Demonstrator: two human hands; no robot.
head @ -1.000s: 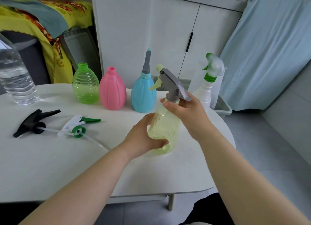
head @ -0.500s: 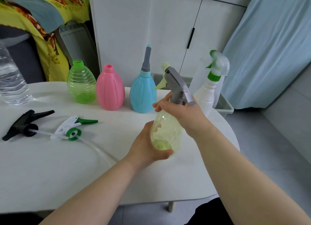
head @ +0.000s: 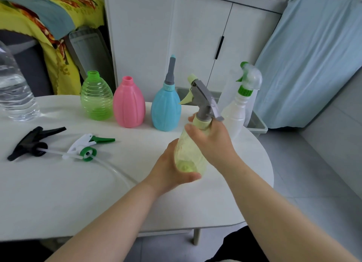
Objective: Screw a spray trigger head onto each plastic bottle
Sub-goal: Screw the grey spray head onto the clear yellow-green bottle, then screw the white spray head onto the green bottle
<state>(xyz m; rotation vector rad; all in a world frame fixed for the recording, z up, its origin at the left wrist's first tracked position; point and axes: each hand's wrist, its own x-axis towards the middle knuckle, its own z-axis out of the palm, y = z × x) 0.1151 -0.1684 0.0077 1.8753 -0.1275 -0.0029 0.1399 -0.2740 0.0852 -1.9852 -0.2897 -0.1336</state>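
I hold the yellow bottle up over the white desk, tilted — its bottom faces me and its grey trigger head leans up and away, nozzle pointing left. My left hand is wrapped around the bottom. My right hand grips the neck, just under the head. Behind stand a green bottle, a pink bottle, a blue bottle and a white spray bottle. A black trigger head and a white and green trigger head lie on the left — white cupboards stand behind.
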